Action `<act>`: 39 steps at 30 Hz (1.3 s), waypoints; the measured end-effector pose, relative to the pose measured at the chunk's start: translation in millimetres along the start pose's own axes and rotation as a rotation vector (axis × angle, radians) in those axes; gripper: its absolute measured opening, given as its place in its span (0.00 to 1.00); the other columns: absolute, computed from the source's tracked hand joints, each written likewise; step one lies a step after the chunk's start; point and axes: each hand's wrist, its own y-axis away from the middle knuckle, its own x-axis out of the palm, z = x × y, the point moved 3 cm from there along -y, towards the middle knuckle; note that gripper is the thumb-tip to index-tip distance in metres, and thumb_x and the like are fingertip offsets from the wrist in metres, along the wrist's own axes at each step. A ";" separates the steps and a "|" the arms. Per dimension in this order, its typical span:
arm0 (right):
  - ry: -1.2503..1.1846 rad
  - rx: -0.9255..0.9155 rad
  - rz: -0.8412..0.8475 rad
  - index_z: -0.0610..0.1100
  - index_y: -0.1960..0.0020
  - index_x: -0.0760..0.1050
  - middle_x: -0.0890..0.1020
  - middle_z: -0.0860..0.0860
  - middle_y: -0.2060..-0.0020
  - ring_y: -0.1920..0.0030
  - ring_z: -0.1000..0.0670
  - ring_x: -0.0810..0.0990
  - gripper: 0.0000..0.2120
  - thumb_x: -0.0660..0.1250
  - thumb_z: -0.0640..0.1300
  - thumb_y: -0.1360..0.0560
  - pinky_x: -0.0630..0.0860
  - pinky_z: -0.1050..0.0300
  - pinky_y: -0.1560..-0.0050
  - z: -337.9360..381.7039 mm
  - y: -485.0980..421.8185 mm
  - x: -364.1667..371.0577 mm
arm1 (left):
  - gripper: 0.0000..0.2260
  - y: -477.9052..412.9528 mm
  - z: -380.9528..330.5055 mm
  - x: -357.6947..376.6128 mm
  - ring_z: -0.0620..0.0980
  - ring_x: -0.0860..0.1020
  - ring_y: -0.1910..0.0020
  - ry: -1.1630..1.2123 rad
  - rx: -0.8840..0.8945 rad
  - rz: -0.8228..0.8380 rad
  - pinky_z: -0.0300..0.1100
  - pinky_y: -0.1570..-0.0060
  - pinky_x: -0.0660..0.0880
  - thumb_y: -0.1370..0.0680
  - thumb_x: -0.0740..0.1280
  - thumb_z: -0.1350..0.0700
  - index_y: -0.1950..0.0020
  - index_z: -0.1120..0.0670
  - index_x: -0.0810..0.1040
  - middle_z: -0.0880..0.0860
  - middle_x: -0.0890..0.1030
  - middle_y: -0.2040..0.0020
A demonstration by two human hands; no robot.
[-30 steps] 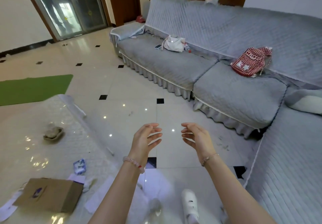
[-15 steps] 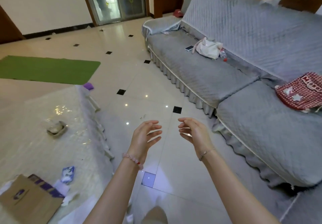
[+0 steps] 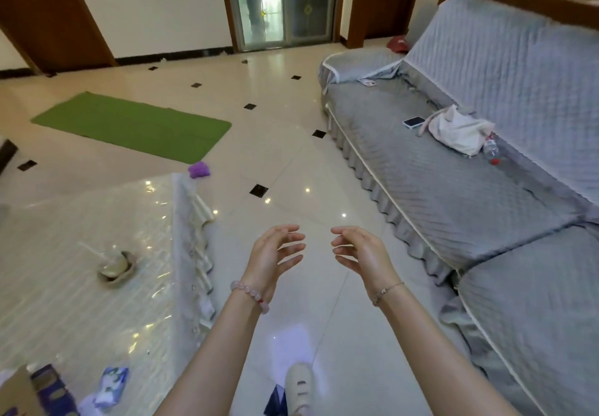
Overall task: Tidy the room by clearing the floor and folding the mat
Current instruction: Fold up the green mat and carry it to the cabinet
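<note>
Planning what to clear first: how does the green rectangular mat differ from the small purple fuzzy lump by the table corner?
The green rectangular mat lies spread flat, unfolded; the purple fuzzy lump sits bunched. The mat is far larger than the lump. The mat lies away from the glossy covered table; the lump sits at its corner. Both rest on the cream tiled floor.

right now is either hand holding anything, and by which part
Nothing is held. The left hand and right hand hover empty over the floor, fingers loosely curled.
</note>
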 end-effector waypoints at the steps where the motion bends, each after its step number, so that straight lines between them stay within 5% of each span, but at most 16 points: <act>1: 0.009 -0.006 0.019 0.44 0.55 0.80 0.79 0.51 0.66 0.65 0.54 0.77 0.12 0.58 0.39 0.21 0.76 0.61 0.58 9.9 -19.6 7.8 | 0.10 -18.7 -11.2 0.2 0.51 0.79 0.55 -0.005 0.012 -0.012 0.44 0.53 0.77 0.19 0.57 0.58 0.49 0.55 0.78 0.53 0.80 0.54; 39: 0.063 0.028 0.437 0.42 0.53 0.79 0.78 0.50 0.67 0.67 0.54 0.77 0.11 0.58 0.38 0.22 0.77 0.62 0.59 228.2 -605.3 207.3 | 0.08 -521.4 -244.6 -26.4 0.48 0.80 0.58 0.240 0.154 -0.469 0.43 0.53 0.78 0.20 0.59 0.56 0.51 0.55 0.78 0.51 0.80 0.58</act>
